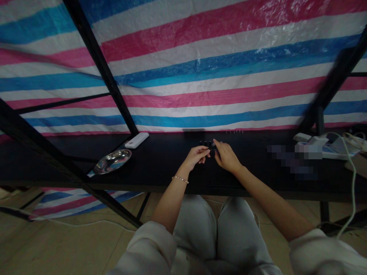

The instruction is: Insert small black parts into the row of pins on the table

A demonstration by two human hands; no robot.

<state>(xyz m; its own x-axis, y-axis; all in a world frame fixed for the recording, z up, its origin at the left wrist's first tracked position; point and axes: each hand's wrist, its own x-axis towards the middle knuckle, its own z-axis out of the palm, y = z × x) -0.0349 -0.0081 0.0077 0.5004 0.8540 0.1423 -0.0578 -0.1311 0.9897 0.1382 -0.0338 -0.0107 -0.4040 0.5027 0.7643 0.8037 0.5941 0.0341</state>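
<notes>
My left hand (197,156) is above the black table with its thumb and fingers pinched together beside a small dark piece (212,146). Across from it, my right hand (227,156) has its thumb and fingers curled in around the same spot. What either hand grips is too small and dark to name. Just behind the fingertips, several small black upright pieces (205,143) stand in a row. Farther back lies a line of tiny pale pieces (234,132).
A shiny metal dish (112,162) and a white oblong box (137,140) sit left on the black table (160,172). Power strips and cables (334,147) lie at the right. Black frame posts (100,57) slant up before a striped sheet (215,68).
</notes>
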